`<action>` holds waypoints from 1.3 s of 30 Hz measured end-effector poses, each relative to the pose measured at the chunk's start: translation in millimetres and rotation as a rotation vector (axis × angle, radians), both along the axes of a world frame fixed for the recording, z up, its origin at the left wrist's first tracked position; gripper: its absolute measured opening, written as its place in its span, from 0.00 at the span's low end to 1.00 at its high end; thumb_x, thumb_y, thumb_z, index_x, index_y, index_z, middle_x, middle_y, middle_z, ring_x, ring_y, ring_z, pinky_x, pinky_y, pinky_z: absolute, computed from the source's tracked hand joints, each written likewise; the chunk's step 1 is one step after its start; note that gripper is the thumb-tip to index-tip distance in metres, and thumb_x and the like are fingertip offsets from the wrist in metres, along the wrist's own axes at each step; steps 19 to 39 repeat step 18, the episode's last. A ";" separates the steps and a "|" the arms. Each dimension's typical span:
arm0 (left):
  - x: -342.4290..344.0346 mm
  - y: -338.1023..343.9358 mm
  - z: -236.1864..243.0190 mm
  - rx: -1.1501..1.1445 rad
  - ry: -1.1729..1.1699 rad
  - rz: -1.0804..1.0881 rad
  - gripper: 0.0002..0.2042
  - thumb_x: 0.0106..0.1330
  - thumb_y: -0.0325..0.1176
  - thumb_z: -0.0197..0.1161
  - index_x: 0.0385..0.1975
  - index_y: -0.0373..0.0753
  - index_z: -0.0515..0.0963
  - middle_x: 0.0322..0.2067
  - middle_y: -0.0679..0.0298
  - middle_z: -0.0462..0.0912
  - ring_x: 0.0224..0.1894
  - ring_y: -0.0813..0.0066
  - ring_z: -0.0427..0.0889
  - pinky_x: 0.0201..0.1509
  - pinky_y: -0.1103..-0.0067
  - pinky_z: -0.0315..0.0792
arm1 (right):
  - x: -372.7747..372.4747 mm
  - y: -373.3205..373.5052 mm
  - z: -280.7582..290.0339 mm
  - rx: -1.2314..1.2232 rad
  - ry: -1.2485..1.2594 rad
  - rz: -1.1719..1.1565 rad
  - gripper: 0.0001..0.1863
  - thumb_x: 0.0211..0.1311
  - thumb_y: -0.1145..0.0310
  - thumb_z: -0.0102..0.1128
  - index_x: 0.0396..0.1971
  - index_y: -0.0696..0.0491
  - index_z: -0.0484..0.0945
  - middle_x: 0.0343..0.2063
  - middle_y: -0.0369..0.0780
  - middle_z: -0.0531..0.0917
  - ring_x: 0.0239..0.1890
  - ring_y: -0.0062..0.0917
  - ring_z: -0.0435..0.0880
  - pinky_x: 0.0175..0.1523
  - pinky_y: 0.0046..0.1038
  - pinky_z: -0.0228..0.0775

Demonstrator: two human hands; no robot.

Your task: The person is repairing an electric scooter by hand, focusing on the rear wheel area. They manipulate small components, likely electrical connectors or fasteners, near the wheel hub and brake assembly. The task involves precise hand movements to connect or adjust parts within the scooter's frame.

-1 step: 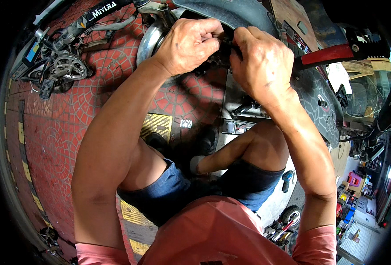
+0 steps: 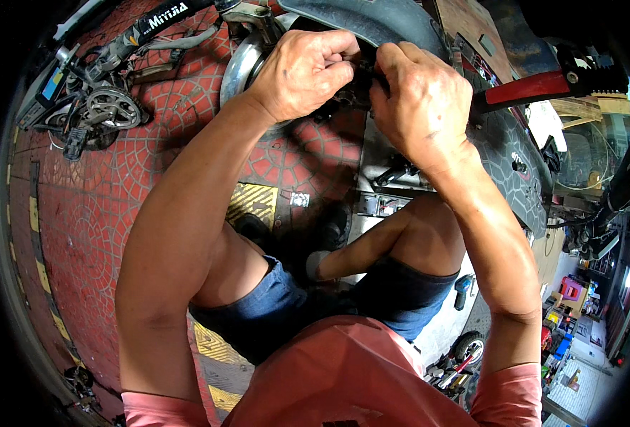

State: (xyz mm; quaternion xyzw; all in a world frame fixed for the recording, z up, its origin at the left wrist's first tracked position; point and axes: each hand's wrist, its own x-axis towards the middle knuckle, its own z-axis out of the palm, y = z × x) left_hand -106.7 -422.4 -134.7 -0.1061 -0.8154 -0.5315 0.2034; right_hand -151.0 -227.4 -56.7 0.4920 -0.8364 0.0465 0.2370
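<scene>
Both hands are raised at the top of the head view, close together in front of a wheeled vehicle with a grey fender (image 2: 372, 20). My left hand (image 2: 308, 77) is closed, thumb pressed toward curled fingers. Its fingertips meet a dark part in shadow, too small and dark to name. Facing it, my right hand (image 2: 427, 99) is also closed, fingers bent inward around something dark that its back mostly hides. A silvery curved rim (image 2: 238, 67) shows beside my left wrist.
A red-handled lever (image 2: 528, 90) juts out right of my right hand. Bicycle parts with a chainring (image 2: 112, 107) lie on the red patterned floor (image 2: 144, 178) at left. A blue-and-black power tool (image 2: 463, 290) rests beside my right knee, near a small wheel (image 2: 470, 347). Cluttered shelves line the right.
</scene>
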 end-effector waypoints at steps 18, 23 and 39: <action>1.3 1.8 -0.8 0.012 -0.045 0.016 0.04 0.69 0.26 0.64 0.37 0.33 0.82 0.19 0.73 0.67 0.24 0.87 0.63 0.26 0.78 0.61 | 4.3 2.6 -3.9 0.002 0.006 -0.016 0.07 0.55 0.70 0.67 0.34 0.52 0.81 0.31 0.43 0.87 0.34 0.40 0.90 0.40 0.40 0.83; 1.3 1.8 -0.8 0.012 -0.045 0.016 0.04 0.69 0.26 0.64 0.37 0.33 0.82 0.19 0.73 0.67 0.24 0.87 0.63 0.26 0.78 0.61 | 4.3 2.6 -3.9 0.002 0.006 -0.016 0.07 0.55 0.70 0.67 0.34 0.52 0.81 0.31 0.43 0.87 0.34 0.40 0.90 0.40 0.40 0.83; 1.3 1.8 -0.8 0.012 -0.045 0.016 0.04 0.69 0.26 0.64 0.37 0.33 0.82 0.19 0.73 0.67 0.24 0.87 0.63 0.26 0.78 0.61 | 4.3 2.6 -3.9 0.002 0.006 -0.016 0.07 0.55 0.70 0.67 0.34 0.52 0.81 0.31 0.43 0.87 0.34 0.40 0.90 0.40 0.40 0.83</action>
